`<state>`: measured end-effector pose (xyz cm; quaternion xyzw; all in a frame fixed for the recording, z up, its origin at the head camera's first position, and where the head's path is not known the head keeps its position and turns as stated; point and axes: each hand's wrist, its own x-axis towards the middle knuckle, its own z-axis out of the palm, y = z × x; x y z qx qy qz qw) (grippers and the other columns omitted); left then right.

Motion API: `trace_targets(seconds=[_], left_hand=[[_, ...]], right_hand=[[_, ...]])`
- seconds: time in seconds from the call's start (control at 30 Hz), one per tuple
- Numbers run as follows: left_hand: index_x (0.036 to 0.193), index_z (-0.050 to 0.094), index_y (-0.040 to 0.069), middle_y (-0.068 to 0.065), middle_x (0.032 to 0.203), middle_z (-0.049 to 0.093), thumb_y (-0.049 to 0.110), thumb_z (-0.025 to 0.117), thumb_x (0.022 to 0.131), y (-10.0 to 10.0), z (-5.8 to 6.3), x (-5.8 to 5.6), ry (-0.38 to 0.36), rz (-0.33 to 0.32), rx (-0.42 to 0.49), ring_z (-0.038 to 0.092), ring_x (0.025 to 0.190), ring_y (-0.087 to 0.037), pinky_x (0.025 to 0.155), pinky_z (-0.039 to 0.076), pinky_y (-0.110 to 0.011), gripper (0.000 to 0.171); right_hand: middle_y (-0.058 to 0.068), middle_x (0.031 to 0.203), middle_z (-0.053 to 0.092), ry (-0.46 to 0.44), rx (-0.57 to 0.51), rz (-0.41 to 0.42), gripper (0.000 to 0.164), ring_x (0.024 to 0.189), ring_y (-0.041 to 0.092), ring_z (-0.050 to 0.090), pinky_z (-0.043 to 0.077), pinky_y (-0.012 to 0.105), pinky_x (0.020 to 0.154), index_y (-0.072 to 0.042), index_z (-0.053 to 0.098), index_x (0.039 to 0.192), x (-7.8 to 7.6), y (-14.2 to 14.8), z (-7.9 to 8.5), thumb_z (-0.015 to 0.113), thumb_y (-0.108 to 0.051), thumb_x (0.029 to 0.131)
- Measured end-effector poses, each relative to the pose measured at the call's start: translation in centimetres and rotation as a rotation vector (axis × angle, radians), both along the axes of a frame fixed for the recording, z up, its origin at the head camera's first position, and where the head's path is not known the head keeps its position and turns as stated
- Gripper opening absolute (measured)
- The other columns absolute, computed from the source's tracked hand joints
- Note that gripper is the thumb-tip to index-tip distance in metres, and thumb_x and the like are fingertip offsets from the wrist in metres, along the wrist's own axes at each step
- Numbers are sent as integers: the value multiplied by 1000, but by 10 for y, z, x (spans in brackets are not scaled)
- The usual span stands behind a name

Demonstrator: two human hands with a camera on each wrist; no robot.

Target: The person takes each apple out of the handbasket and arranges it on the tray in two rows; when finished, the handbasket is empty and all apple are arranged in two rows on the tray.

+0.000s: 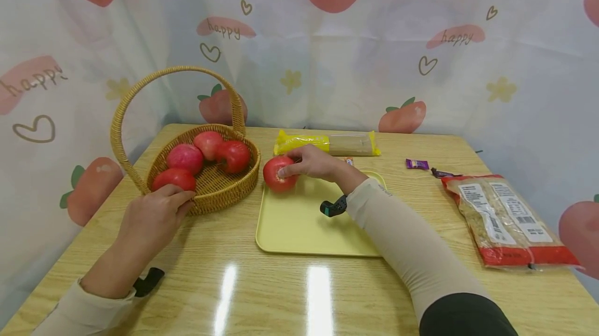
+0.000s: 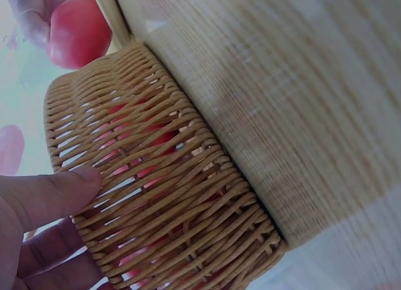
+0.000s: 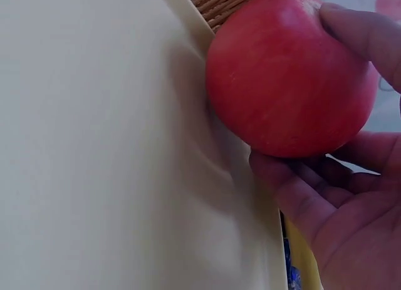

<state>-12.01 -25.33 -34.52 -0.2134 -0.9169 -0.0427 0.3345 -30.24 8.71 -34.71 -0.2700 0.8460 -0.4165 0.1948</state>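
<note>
My right hand grips a red apple between thumb and fingers, over the far left corner of a yellow tray. In the right wrist view the apple appears just above the tray's rim, and the thumb lies by its hollow end. My left hand holds the near rim of a wicker basket. The left wrist view has the thumb on the outside of the basket's weave and the other fingers over the rim. Several red apples lie inside the basket, whose tall handle arches above.
Behind the tray lies a yellow-and-clear packet. Small wrapped sweets, one purple, are on the wooden table to the right. A large red-and-clear bag rests at the right edge. A printed curtain hangs behind.
</note>
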Motion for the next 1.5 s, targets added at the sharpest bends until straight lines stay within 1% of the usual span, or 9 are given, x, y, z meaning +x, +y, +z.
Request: trace_targets(seconds=[0.2, 0.33, 0.43, 0.53, 0.67, 0.77, 1.03, 1.3, 1.5], left_hand=[[95, 82, 10, -8, 88, 72, 7, 91, 71, 0, 0, 0, 0, 2, 2, 68, 67, -27, 44, 49, -45, 26], [95, 82, 10, -8, 89, 72, 7, 90, 72, 1, 1, 1, -14, 11, 0, 68, 68, -27, 45, 49, -45, 25], [95, 82, 10, -8, 90, 72, 8, 90, 73, 1, 1, 1, -22, 16, -1, 69, 70, -27, 46, 50, -46, 24], [96, 82, 10, -8, 90, 72, 7, 90, 73, 1, 1, 1, -24, 18, 0, 69, 70, -28, 46, 51, -46, 25], [96, 81, 10, -9, 90, 72, 7, 90, 73, 1, 2, 1, -28, 20, -1, 68, 69, -29, 46, 51, -47, 25], [96, 81, 11, -9, 90, 71, 7, 90, 73, 1, 2, 2, -32, 22, -4, 68, 68, -29, 46, 51, -46, 25], [96, 81, 10, -9, 90, 71, 7, 90, 72, 2, 2, 1, -24, 17, -3, 68, 69, -28, 47, 51, -47, 25], [96, 81, 10, -9, 90, 71, 7, 90, 72, 2, 2, 1, -21, 15, -2, 68, 68, -29, 47, 52, -48, 26], [95, 81, 10, -9, 89, 71, 7, 90, 73, 2, 2, 1, -33, 23, -1, 68, 69, -28, 47, 52, -47, 25]], right_hand=[[4, 114, 73, -3, 20, -9, 51, 107, 22, 61, 52, 33, 92, -8, 72, 127, 1, -2, 1, 82, -39, 87], [4, 117, 72, 1, 20, -25, 52, 110, 22, 60, 52, 34, 94, -9, 71, 129, 1, -2, 0, 82, -39, 88], [4, 120, 72, 17, 19, -32, 53, 113, 22, 60, 52, 35, 97, -9, 70, 131, 0, -2, -1, 80, -39, 89], [4, 121, 73, 52, 20, -36, 52, 114, 22, 61, 51, 35, 98, -9, 71, 131, 0, -2, -1, 79, -39, 90], [3, 122, 74, 75, -4, -47, 50, 115, 20, 62, 51, 35, 99, -11, 71, 131, -1, -3, -2, 79, -38, 90], [3, 126, 73, 57, -40, -54, 50, 119, 20, 62, 50, 36, 103, -11, 70, 133, -1, -4, -2, 79, -35, 90], [10, 140, 66, 32, -101, -55, 65, 130, 24, 60, 47, 41, 112, -2, 58, 145, 1, -3, -2, 79, -31, 90], [14, 147, 60, 45, -144, -32, 69, 136, 26, 56, 43, 42, 117, -1, 52, 149, 0, -6, -1, 79, -28, 91], [19, 153, 54, 67, -187, -15, 75, 140, 31, 53, 40, 44, 119, 0, 46, 153, 0, -8, 3, 79, -25, 90]])
